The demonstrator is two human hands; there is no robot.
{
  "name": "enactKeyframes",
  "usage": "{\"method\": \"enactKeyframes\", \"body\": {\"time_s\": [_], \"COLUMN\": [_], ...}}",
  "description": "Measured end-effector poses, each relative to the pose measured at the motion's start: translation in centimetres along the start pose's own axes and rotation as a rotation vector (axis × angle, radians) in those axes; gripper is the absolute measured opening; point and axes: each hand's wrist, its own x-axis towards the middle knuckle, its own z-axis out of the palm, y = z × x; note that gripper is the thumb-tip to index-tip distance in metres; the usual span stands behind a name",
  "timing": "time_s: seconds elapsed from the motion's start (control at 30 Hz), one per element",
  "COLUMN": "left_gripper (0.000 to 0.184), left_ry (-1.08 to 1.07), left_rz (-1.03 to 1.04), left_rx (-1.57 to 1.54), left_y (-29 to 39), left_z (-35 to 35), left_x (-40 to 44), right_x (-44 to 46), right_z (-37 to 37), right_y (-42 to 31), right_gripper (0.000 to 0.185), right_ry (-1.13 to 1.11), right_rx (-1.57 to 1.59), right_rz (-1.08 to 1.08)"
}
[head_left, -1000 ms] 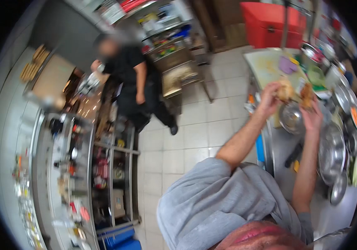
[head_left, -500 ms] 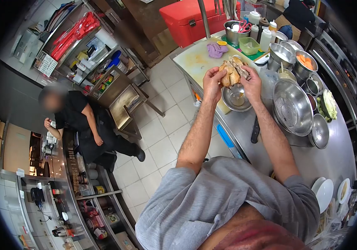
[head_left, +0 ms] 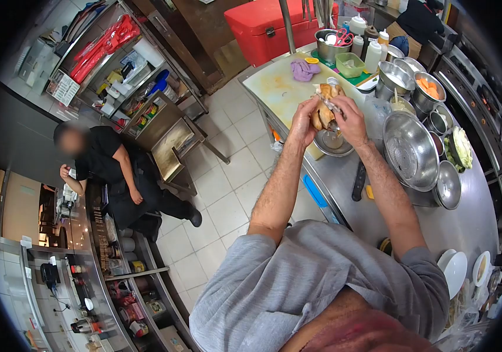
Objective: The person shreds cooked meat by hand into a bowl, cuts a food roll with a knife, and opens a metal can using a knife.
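Observation:
A browned piece of cooked poultry (head_left: 322, 116) is held up between both hands, over a small steel bowl (head_left: 334, 144) at the edge of the pale cutting board (head_left: 270, 88). My left hand (head_left: 305, 120) grips its left side. The fingers of my right hand (head_left: 349, 120) are closed on its right side, bent over the top. Behind the hands, a purple cloth (head_left: 305, 70) and a lemon piece (head_left: 311, 60) lie on the board.
A large steel bowl (head_left: 410, 151) and a knife (head_left: 359, 180) are on the steel counter to the right. Squeeze bottles (head_left: 373, 54) stand at the back. White plates (head_left: 454, 273) sit nearer. Another person (head_left: 128, 170) stands at left; a red cooler (head_left: 263, 29) is behind.
Over the last half second, the poultry has turned between my hands and my right fingers have moved over its top. Before that, the head view swung, bringing the counter toward the middle.

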Motion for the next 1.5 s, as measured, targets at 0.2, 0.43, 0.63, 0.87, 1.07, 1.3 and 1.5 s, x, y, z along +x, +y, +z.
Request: {"method": "enactKeyframes", "body": {"time_s": [0.2,0.43,0.63,0.87,1.07,1.3,1.5], "left_gripper": [0.038,0.031,0.041,0.052,0.091,0.092,0.071], "left_ry": [0.033,0.081,0.022,-0.156,-0.051,0.018,-0.015], "left_rz": [-0.021,0.104,0.156,0.051,0.184,0.344,0.252], "left_rx": [-0.138,-0.399,-0.403,-0.389,0.065,0.597,0.366], "left_y": [-0.2,-3.2,-2.1,-0.4,-0.8,-1.7,-0.9], "left_z": [0.2,-3.7,-2.7,-1.3,-0.8,1.3,-0.4], "left_x": [-0.8,0.9,0.1,-0.6,-1.6,-1.4,0.6], "right_x": [0.7,1.8,3.0,2.8,0.1,-2.3,0.0], "right_z": [-0.6,-1.1,-1.1,-0.3,-0.5,0.2,0.2], "right_y": [-1.4,-4.5,-2.1,1.1,3.0,6.7,6.6], "right_gripper": [0.03,0.033,0.044,0.069,0.058,0.046,0.042], "right_ry": [-0.273,-0.384,-0.045,-0.297,0.002,0.109,0.176], "right_rx": [-0.109,-0.201,0.254,0.845,1.354,1.547,1.516], "right_rz": [-0.299,-0.49,0.516,0.849,0.96,1.067,1.096]}}
